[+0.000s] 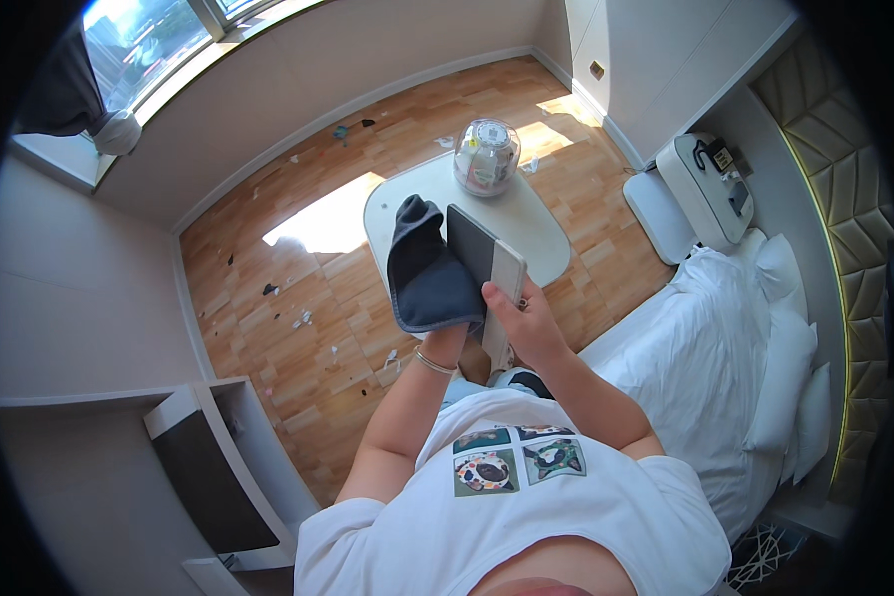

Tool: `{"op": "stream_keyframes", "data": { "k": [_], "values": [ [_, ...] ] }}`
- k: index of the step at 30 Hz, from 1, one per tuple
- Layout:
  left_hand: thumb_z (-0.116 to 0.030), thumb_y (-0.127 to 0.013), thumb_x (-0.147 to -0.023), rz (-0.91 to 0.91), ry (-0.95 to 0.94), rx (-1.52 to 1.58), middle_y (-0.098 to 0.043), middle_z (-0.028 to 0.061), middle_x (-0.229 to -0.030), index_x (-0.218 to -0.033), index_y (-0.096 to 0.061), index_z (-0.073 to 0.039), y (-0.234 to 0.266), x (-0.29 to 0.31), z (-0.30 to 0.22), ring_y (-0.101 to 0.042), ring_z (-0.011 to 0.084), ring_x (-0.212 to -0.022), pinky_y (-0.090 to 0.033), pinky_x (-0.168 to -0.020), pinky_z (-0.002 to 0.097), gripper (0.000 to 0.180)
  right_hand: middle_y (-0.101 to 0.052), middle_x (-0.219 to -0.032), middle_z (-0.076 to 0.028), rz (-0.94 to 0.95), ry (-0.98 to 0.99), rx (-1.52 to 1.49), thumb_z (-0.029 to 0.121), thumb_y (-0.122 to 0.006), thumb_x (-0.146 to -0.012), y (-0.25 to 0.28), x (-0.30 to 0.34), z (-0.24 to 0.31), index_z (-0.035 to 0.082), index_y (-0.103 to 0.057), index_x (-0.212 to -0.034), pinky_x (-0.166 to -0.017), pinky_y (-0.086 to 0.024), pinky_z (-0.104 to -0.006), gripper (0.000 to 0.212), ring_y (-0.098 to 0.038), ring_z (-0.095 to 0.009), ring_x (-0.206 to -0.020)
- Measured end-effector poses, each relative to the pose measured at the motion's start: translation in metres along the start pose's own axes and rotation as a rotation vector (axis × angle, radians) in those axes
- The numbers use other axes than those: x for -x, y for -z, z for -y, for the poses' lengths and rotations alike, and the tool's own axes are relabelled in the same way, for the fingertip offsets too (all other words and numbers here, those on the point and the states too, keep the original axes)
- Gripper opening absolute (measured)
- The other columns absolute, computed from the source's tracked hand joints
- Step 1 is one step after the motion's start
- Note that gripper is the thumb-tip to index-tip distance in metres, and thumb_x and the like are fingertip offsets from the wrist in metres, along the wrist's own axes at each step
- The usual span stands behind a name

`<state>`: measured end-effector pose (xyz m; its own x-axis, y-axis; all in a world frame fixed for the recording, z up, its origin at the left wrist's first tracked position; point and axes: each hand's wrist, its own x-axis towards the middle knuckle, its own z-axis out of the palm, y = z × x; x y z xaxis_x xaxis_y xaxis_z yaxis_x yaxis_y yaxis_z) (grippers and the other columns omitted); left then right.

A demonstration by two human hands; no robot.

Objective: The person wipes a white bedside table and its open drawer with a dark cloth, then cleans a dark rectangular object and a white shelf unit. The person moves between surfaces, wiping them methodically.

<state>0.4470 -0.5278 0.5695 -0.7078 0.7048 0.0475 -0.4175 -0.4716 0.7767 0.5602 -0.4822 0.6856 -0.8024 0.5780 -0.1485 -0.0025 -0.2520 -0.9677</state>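
Observation:
My right hand [527,322] grips the edge of a flat rectangular thing [508,270], white along one side and dark on its broad face, with the thumb on the white part. I cannot make out its exact kind. It is tilted up in front of my body. A dark grey cloth [429,288] drapes over my left hand [449,343], up against the dark face. The cloth hides the left fingers; only the wrist and heel of the hand show.
Beyond my hands stands a white rounded table [546,233] bearing a clear round jar [487,159] with contents. Scraps of litter [302,318] dot the wooden floor. To the right are a bed [666,343] and white bedside cabinet [700,179]; a shelf unit [248,447] stands left.

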Motion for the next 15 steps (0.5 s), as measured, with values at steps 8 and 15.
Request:
{"op": "stream_keyframes", "data": {
  "k": [8, 15],
  "values": [
    [-0.029, -0.061, -0.093, 0.161, -0.178, -0.770, -0.043, 0.0177, -0.141, -0.143, -0.039, -0.005, -0.076, 0.038, -0.052, -0.036, 0.0311, -0.136, -0.018, -0.117, 0.0429, 0.060, -0.065, -0.096, -0.002, -0.304, 0.006, -0.273, 0.046, -0.054, -0.099, -0.003, -0.007, 0.009, 0.001, -0.062, -0.113, -0.079, -0.049, -0.0217, 0.048, -0.059, -0.008, -0.085],
    [-0.029, -0.061, -0.085, 0.307, -0.532, -1.310, -0.037, 0.0252, -0.140, -0.140, -0.045, -0.010, -0.069, 0.029, -0.063, -0.029, 0.0420, -0.135, -0.018, -0.114, 0.0542, 0.061, -0.066, -0.098, -0.002, -0.120, -0.023, -0.498, 0.047, -0.045, -0.103, 0.013, 0.003, -0.016, 0.002, -0.058, -0.117, -0.078, -0.050, -0.0214, 0.049, -0.061, -0.007, -0.088]
  ]
}}
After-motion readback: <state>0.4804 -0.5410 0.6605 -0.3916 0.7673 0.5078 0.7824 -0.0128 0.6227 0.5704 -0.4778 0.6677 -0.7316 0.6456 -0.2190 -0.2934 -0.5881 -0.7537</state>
